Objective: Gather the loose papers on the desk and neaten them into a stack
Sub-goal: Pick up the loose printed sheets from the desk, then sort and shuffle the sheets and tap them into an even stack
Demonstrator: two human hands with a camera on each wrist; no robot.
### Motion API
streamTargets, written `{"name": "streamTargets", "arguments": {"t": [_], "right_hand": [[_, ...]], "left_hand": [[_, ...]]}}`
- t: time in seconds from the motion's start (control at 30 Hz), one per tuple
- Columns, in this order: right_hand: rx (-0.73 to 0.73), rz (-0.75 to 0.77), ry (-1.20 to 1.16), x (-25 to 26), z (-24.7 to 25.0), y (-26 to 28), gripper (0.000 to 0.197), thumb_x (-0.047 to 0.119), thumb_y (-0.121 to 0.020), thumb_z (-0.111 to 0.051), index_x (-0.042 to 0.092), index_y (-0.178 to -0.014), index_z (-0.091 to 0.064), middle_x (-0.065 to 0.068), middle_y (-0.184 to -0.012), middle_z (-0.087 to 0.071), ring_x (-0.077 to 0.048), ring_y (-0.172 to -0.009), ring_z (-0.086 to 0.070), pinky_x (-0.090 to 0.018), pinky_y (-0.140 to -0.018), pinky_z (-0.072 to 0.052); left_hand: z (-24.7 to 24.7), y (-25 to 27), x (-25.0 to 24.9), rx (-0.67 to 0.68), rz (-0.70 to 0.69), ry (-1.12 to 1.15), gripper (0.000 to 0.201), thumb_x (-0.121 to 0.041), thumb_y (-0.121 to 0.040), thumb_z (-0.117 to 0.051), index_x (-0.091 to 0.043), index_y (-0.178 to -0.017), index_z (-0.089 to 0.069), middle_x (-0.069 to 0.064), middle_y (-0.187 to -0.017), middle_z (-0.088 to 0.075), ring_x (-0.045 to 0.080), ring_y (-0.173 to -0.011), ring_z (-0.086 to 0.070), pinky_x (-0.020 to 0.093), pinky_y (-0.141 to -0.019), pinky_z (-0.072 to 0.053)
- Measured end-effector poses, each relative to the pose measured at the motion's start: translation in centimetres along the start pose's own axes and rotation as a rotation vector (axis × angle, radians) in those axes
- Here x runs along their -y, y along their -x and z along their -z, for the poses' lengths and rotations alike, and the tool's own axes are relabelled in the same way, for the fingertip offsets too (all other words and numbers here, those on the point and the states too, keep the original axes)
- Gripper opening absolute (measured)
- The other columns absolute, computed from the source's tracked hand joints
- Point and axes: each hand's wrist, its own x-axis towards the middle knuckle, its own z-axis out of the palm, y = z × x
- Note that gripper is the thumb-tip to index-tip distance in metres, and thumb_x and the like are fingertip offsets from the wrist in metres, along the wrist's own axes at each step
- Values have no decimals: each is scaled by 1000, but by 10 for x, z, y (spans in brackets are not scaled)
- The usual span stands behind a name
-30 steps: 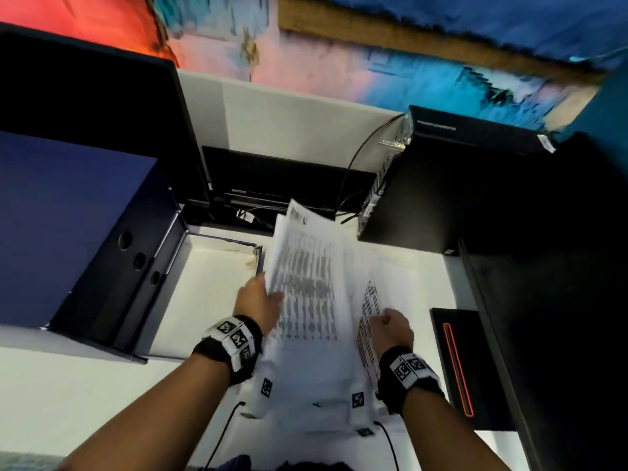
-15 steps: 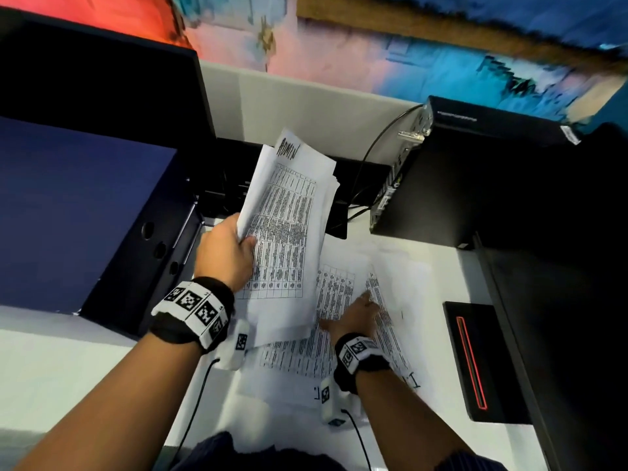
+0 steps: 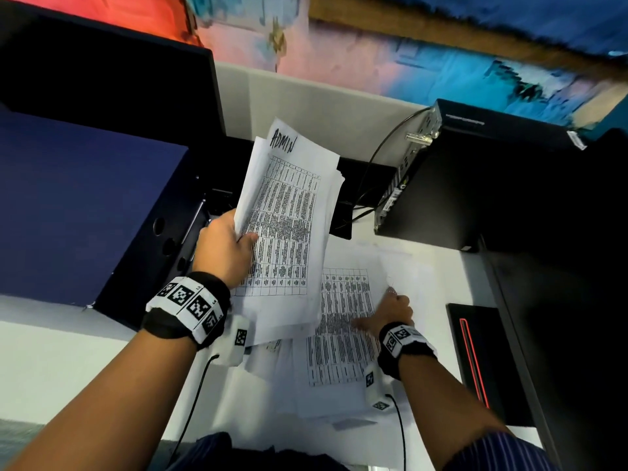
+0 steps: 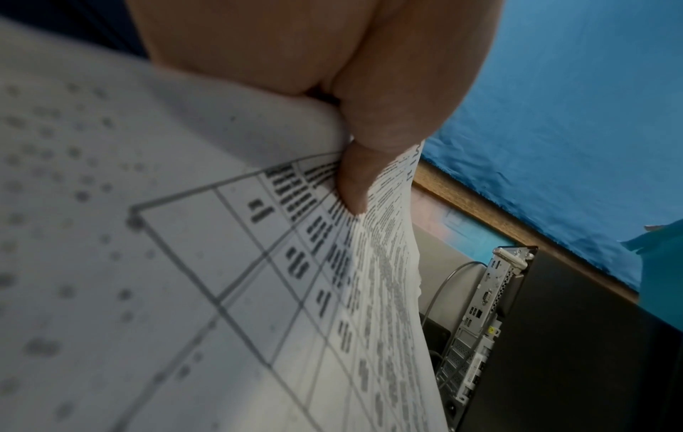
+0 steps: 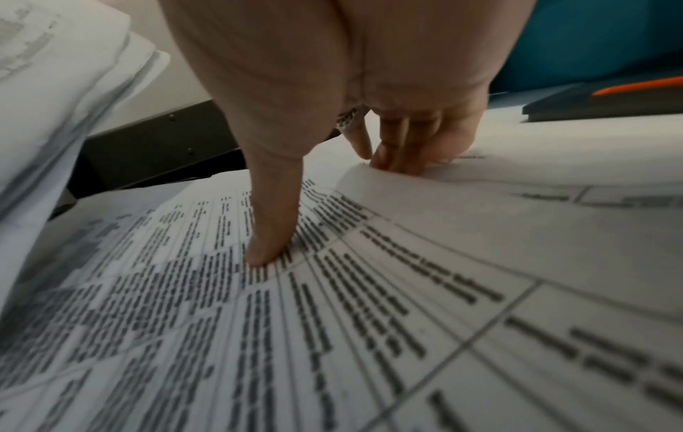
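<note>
A sheaf of papers (image 3: pixel 289 229) is held lifted off the desk (image 3: pixel 51 362), pinched at its 9 o'clock edge by the left hand (image 3: pixel 226 248), thumb on the printed face. Compared with one second earlier, when both hands were on the papers low over the desk, the sheaf is now raised toward 12 o'clock and the right hand (image 3: pixel 390 312) has been moved off it. That hand is laid on the loose sheets (image 3: pixel 339 338) remaining flat at 4 o'clock of the sheaf; its thumb (image 5: pixel 271 228) is pressed on a printed table and its fingers (image 5: pixel 406 146) are curled at an upturned sheet edge. Gathering is judged partly done; the flat sheets remain to be collected.

The count of loose sheets cannot be established. The print is illegible apart from the handwritten "ADMIN". The left fingers behind the sheaf are hidden.
</note>
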Motion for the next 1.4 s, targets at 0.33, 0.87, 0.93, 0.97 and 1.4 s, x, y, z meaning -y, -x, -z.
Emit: {"name": "streamTargets", "arguments": {"t": [0.33,0.87,0.93,0.97,1.4], "right_hand": [[55,-89,63,6,4,-6,134,69,-36,-86,8,-142,-30,-17,-138,-37,-36,-127,-40,-47,-102,-41],[-411,99,-549,-36,133,46,25,18,-79,-80,1,-92,-68,-9,-80,-65,-22,-75,-66,-24,-65,-50],[-459,199,-675,-35,163,61,15,13,-80,-80,11,-83,-65,-6,-80,-65,-15,-68,-62,-15,-56,-46],[-486,239,-745,-35,173,69,18,13,-80,-80,17,-79,-62,-5,-81,-64,-14,-68,-60,-14,-56,-43],[-17,45,-503,11,7,14,63,10,-97,-49,6,-153,-20,-17,-154,-34,-31,-138,-39,-33,-114,-32]], "left_hand": [[4,2,6,-15,45,44,18,-14,-90,-69,-14,-87,-51,-5,-59,-46,10,-48,-44,26,-49,-43],[-56,20,29,301,293,-52,26,-13,-84,-75,-5,-104,-63,14,-84,-70,31,-73,-70,38,-67,-61],[-68,26,28,315,275,-56,21,-16,-89,-69,-8,-107,-61,13,-86,-69,30,-76,-69,38,-71,-60],[-75,28,27,305,246,-35,18,-16,-92,-64,-9,-109,-60,12,-86,-69,30,-76,-67,36,-71,-59],[-81,32,23,485,393,191,47,-38,-103,-44,-6,-136,-47,4,-131,-54,29,-125,-52,33,-99,-40]]}}
